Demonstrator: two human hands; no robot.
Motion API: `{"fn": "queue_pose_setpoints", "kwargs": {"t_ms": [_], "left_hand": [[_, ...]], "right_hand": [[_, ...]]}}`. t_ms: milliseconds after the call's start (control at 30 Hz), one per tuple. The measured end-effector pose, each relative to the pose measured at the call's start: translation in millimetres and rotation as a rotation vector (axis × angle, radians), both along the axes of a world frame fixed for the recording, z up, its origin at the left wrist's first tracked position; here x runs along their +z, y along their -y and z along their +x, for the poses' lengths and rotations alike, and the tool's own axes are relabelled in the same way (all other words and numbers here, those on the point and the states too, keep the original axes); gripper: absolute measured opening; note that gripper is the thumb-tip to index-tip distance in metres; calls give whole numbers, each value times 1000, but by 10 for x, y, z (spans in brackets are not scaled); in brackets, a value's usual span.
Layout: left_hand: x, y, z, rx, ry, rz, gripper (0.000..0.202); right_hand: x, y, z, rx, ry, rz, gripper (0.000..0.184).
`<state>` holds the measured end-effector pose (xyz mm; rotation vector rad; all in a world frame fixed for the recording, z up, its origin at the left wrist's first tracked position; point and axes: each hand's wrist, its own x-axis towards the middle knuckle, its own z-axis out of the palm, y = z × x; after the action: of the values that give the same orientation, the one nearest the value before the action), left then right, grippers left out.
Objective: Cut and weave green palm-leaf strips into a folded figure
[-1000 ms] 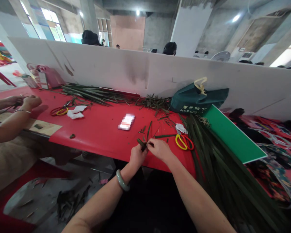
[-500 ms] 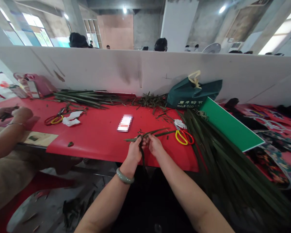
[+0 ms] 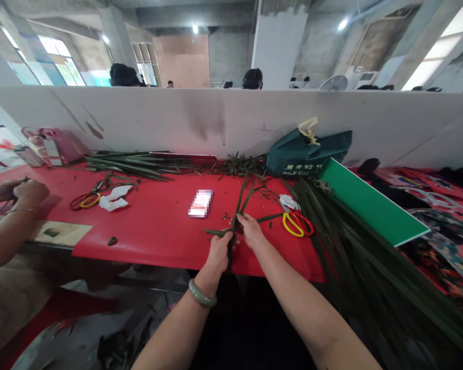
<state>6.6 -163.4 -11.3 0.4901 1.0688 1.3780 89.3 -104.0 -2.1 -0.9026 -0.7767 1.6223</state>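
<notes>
Both my hands work crossed green leaf strips [image 3: 242, 203] above the near edge of the red table [image 3: 158, 226]. My left hand [image 3: 218, 253], with a green bangle on its wrist, is closed on the strips where they cross, one strip hanging down below the table edge. My right hand [image 3: 250, 230] pinches the same strips just to the right. Two strips point away toward the white partition, another sticks out left. Red-and-yellow scissors [image 3: 298, 224] lie just right of my right hand.
A big pile of long green leaves [image 3: 355, 257] spreads at right beside a green board [image 3: 370, 205] and a dark green bag [image 3: 306, 154]. More leaves [image 3: 135, 163], scissors [image 3: 85, 200] and a blurred card [image 3: 200, 203] lie on the table. Another person's hands [image 3: 19, 192] work at left.
The strips that lay sideways now point away toward the partition. My hands have shifted slightly forward over the table edge, still holding the strips.
</notes>
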Motion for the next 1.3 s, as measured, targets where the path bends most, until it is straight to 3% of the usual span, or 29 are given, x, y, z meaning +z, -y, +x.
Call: {"fn": "queue_pose_setpoints", "kwargs": {"t_ms": [133, 367, 567, 700, 933, 1167, 1300], "left_hand": [[-11, 0, -13, -94, -28, 2, 21], [-89, -59, -45, 44, 80, 55, 26], [-83, -70, -14, 100, 60, 50, 26], [-67, -68, -11, 104, 52, 43, 23], [-128, -49, -13, 111, -1, 98, 18], [-111, -31, 1, 99, -39, 161, 14], [-56, -2, 10, 89, -165, 151, 15]], "right_hand": [[-10, -13, -7, 40, 64, 25, 24], [-51, 103, 35, -94, -6, 57, 26], [27, 179, 143, -145, 31, 174, 28], [78, 257, 214, -160, 181, 316, 20], [28, 407, 341, 22, 648, 610, 21], [78, 487, 372, -27, 788, 655, 16], [93, 413, 292, -23, 900, 695, 12]]}}
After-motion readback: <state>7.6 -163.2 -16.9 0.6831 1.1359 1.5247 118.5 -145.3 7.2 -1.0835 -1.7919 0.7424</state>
